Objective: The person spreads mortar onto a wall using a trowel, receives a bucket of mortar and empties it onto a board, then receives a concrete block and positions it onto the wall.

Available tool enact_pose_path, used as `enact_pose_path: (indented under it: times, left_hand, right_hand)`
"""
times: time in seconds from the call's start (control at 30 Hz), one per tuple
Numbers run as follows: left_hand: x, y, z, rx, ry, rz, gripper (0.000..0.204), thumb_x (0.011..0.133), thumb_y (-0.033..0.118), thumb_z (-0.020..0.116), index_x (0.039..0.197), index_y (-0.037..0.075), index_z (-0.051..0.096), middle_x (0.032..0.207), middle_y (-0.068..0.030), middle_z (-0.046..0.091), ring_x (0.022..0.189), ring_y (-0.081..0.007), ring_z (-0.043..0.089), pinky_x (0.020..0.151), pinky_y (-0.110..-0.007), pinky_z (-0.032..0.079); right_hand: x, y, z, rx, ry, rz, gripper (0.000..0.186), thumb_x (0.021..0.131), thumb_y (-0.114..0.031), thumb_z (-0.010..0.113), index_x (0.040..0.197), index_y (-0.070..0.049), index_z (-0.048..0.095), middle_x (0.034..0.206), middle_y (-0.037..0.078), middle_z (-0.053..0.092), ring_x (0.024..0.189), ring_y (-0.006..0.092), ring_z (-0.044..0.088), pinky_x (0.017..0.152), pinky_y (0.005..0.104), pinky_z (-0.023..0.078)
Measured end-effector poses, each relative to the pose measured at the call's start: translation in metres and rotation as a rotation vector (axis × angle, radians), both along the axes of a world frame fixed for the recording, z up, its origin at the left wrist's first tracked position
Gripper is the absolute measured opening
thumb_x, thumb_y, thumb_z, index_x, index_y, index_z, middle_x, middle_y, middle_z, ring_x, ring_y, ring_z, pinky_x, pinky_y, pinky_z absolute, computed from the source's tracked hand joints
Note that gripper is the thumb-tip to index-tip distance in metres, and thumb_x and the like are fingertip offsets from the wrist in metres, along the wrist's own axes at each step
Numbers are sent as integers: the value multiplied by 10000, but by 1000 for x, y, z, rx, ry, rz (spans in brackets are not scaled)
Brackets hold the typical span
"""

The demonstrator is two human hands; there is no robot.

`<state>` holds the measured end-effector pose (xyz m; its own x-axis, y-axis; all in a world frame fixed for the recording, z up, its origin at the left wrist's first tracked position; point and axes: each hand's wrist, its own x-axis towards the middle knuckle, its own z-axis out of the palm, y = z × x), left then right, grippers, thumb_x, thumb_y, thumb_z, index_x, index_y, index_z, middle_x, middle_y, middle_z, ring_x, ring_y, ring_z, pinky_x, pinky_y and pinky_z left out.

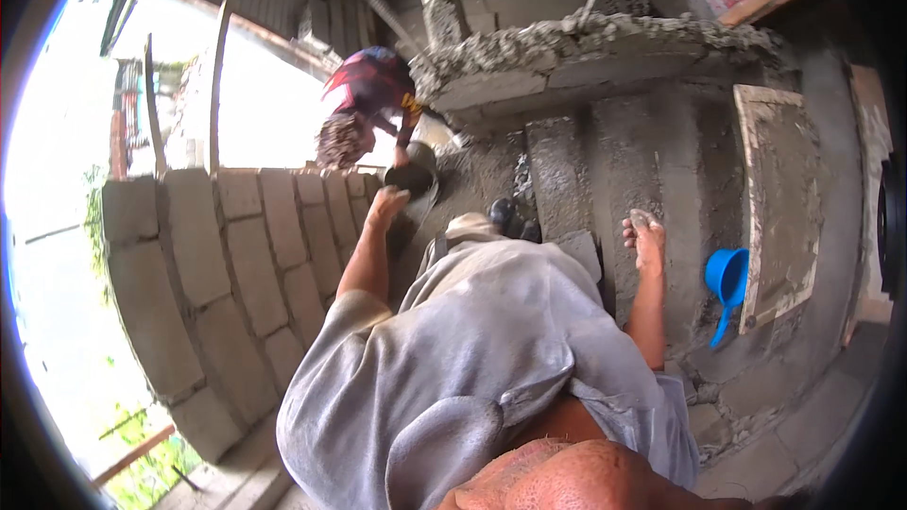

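Observation:
My left hand point(387, 203) is closed at the near rim of a dark bucket point(412, 175), beside the block wall; its grip is small in view. Across the bucket a co-worker point(373, 99) in a dark red and black top bends down, a hand point(401, 157) at its far rim. My right hand point(646, 238) is raised on the other side of my body, above the grey steps point(624, 161). Its fingers are curled, with a greyish patch at their tips; whether that is mortar or a held piece, I cannot tell.
A wall of grey blocks point(250, 255) runs along my left, with bright open air beyond. A rough-topped block wall point(605, 61) crosses ahead. To my right are a blue dipper point(727, 276) and a wood-framed, mortar-smeared board point(782, 198). Upright poles point(223, 66) stand at the left.

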<state>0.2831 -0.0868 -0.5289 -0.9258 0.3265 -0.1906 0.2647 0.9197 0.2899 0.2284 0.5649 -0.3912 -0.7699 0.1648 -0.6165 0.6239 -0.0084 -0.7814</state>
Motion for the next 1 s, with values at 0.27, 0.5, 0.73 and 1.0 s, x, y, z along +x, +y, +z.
enact_pose_path:
  times: [0.27, 0.5, 0.73, 1.0]
  left_hand:
    - [-24, 30, 36, 248, -376, 763, 827, 703, 346, 718, 1345, -83, 422, 1207, -300, 587, 1167, -391, 563, 983, -438, 455]
    - [-41, 53, 134, -181, -397, 667, 1156, 631, 396, 843, 1492, -2, 184, 1530, -249, 245, 1417, -396, 249, 1127, -503, 282]
    - [-25, 58, 141, -287, -357, 528, 1142, 645, 352, 799, 1506, 4, 135, 1517, -238, 242, 1397, -413, 230, 1089, -543, 301]
    - [-37, 27, 277, 122, -133, 677, 328, 801, 262, 693, 997, 4, 640, 877, -174, 694, 758, -333, 664, 651, -424, 499]
  right_hand:
    - [29, 15, -21, -20, -59, -37, 313, 902, -252, 659, 1138, -50, 619, 828, 35, 662, 622, 87, 574, 474, 224, 454]
    - [29, 26, -27, -22, -99, -95, 305, 912, -243, 644, 1130, -32, 613, 841, 46, 662, 623, 85, 582, 464, 222, 450]
    - [10, 18, -27, -62, -88, -59, 316, 912, -259, 649, 1129, -33, 612, 849, 45, 663, 622, 86, 583, 456, 224, 442]
    - [6, 8, -10, -33, -58, -142, 270, 906, -219, 629, 1090, -22, 626, 807, 46, 673, 609, 75, 580, 476, 229, 437]
